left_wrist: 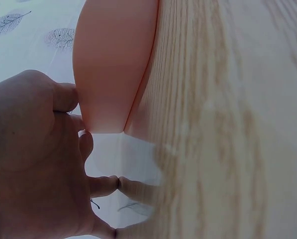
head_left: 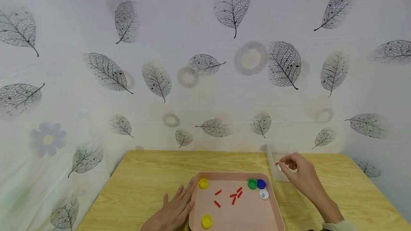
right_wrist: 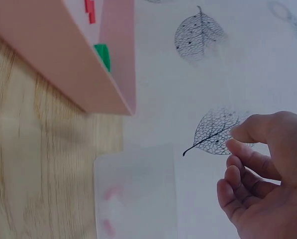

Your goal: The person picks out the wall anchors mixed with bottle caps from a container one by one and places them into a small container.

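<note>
Fingers of the left hand [head_left: 170, 211] are straight against the left wall of the pink tray [head_left: 231, 176] in head view, probably to steady it. Loose red sticks [head_left: 217, 204] lie mid-tray; yellow caps [head_left: 207, 221] on the left, green cap [head_left: 252, 184], blue cap [head_left: 261, 184] and white cap [head_left: 264, 194] grouped at far right, likely leaving the middle free for sticks. Right hand [head_left: 303, 175] is at the translucent container [head_left: 273, 165], just beside the tray, handy for that side; red shows by the fingertips. Left wrist: a fingertip touches the tray's outer wall, other fingers spread, nothing gripped; reads as bracing. Right wrist: thumb and index nearly together, other fingers curled, no stick visible between them. Red blurs show through the container wall, so can't tell whether that red is pinched or inside.
</note>
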The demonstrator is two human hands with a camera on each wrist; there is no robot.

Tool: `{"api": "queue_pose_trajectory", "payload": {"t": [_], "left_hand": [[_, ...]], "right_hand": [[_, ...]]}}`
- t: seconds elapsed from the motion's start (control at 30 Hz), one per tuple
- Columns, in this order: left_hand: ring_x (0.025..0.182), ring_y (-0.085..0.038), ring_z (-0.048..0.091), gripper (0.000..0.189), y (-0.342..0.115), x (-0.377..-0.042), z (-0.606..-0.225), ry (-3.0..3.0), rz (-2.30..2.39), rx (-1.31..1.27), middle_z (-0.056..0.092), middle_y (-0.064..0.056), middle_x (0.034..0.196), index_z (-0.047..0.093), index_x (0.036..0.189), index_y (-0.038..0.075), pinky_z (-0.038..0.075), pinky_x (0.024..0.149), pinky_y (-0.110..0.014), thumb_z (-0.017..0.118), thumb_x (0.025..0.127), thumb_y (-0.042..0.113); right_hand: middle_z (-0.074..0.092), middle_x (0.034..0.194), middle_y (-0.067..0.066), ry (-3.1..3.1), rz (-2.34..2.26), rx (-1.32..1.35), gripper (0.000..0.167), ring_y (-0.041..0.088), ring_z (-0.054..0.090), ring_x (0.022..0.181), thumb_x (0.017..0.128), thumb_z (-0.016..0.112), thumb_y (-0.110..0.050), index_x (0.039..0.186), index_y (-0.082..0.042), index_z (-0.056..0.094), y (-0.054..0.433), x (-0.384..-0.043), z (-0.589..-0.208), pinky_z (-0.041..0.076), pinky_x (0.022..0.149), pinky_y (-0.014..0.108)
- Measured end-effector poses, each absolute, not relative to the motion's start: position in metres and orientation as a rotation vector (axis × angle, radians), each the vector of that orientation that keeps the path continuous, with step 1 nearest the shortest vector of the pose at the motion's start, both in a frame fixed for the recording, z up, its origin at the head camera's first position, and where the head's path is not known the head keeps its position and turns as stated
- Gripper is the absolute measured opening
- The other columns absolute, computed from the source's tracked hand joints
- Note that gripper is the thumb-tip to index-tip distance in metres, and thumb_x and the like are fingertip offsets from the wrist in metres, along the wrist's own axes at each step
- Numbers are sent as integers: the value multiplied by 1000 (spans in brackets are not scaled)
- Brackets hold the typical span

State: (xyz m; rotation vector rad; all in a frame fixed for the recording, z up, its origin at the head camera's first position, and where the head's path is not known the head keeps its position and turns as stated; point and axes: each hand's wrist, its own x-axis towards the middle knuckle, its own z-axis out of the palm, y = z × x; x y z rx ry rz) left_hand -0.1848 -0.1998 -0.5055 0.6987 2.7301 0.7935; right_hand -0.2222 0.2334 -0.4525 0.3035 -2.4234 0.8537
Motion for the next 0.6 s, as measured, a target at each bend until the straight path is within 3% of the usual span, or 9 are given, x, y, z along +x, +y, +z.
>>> {"api": "queue_pose_trajectory", "payload": {"t": [0.37, 0.6], "left_hand": [[150, -50, 20, 61, -199, -185, -507, 2722, 791, 695, 10, -1, 172, 8, 167, 23, 1, 96, -91, 26, 113, 44], [151, -49, 21, 61, -199, -185, -507, 2729, 779, 682, 9, -1, 173, 8, 167, 24, 1, 98, -90, 26, 113, 45]], "right_hand": [[64, 85, -6, -2326, 994, 289, 15, 4, 54, 74, 86, 80, 0, 95, -9, 72, 209, -200, -450, 47, 68, 16], [64, 86, -6, -2315, 1094, 292, 13, 5, 56, 75, 88, 78, 0, 97, -8, 72, 192, -200, -452, 51, 68, 21]]}}
